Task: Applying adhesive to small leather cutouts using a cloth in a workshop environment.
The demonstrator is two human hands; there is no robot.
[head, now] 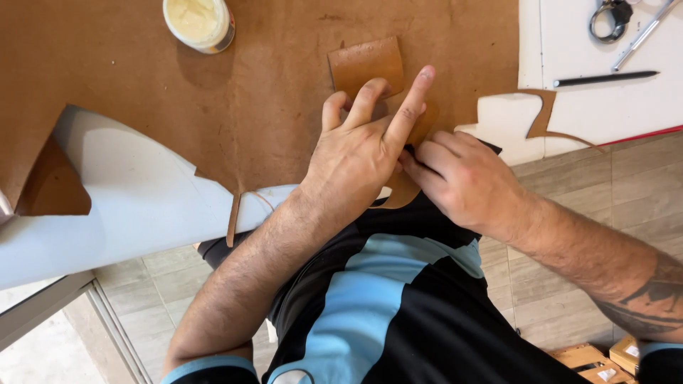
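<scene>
A small tan leather piece (364, 64) lies on a large brown leather hide (270, 107) spread over a white table. My left hand (363, 146) presses flat on the piece's near end, fingers spread, index finger stretched out. Beside it, my right hand (462, 178) has its fingers curled, pinching the piece's near edge together with something small and dark that is mostly hidden. The lower part of the leather piece is covered by both hands.
An open tub of pale paste (199, 23) stands at the back left on the hide. On the white table (590, 107) at right lie a black pen (605, 78), a metal tool (644, 32), scissors handles (610, 18) and a leather offcut (544, 117). Small boxes (605, 359) sit on the floor.
</scene>
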